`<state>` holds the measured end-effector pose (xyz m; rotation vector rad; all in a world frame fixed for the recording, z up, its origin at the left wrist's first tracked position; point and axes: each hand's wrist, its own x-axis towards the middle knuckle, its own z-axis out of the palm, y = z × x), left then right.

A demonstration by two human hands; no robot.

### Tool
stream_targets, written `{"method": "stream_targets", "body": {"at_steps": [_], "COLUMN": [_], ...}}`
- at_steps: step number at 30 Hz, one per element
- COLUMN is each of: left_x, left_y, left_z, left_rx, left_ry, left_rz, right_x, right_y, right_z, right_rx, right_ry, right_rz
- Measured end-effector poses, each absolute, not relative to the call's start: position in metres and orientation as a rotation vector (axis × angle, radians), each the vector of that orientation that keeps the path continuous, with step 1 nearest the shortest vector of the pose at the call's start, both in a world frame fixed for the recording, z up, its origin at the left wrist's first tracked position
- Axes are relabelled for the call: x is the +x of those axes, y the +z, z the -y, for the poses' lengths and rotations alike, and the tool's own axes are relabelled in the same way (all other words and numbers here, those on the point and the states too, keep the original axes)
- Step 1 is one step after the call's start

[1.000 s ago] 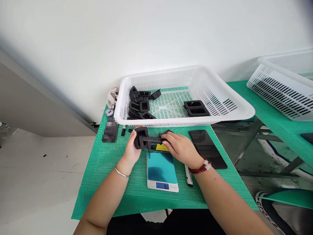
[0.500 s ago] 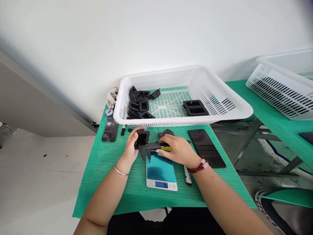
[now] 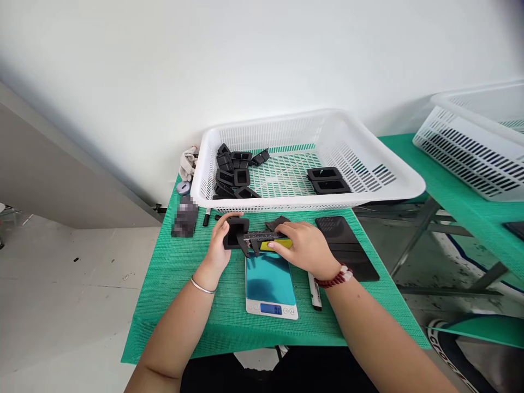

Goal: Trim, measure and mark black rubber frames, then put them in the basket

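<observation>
My left hand [image 3: 218,246] is closed on a black rectangular frame part [image 3: 233,233], held up just left of the scale. In my right hand [image 3: 307,246] is a black caliper [image 3: 262,236], its jaws pointing down at the right side of the part. Something yellow [image 3: 276,244] shows beneath the caliper at my right fingers. Below the caliper lies a digital scale [image 3: 271,281] with a blue-green plate and a lit display. A dark piece [image 3: 276,222] sits behind my right fingertips, partly covered.
A white basket [image 3: 262,204] holding several black frame parts stands behind my hands. Around it on the green mat [image 3: 184,305] are a phone [image 3: 347,248], a white marker [image 3: 315,292], black pens and a blurred dark object [image 3: 184,217]. Another basket [image 3: 462,158] stands right.
The caliper has turned to lie more level, and its jaws have shifted slightly right and up. More of the yellow thing shows under it. My left hand still holds the part.
</observation>
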<state>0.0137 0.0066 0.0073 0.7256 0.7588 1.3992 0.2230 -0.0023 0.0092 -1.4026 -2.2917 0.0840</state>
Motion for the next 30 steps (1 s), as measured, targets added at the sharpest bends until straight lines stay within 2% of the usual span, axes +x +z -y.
{"method": "stream_targets", "body": {"at_steps": [13, 30], "left_x": [0.0136, 0.0128], "left_y": [0.0091, 0.0115], "left_z": [-0.0055, -0.0024], "left_rx": [0.785, 0.999], "left_ry": [1.4, 1.29], "left_rz": [-0.774, -0.784], "right_x": [0.218, 0.2189], "right_y": [0.0125, 0.0086], "right_z": [0.0054, 0.0079], "right_rx": [-1.421, -1.231], "right_ry": [0.191, 0.313], "right_rz": [2.286, 2.289]}}
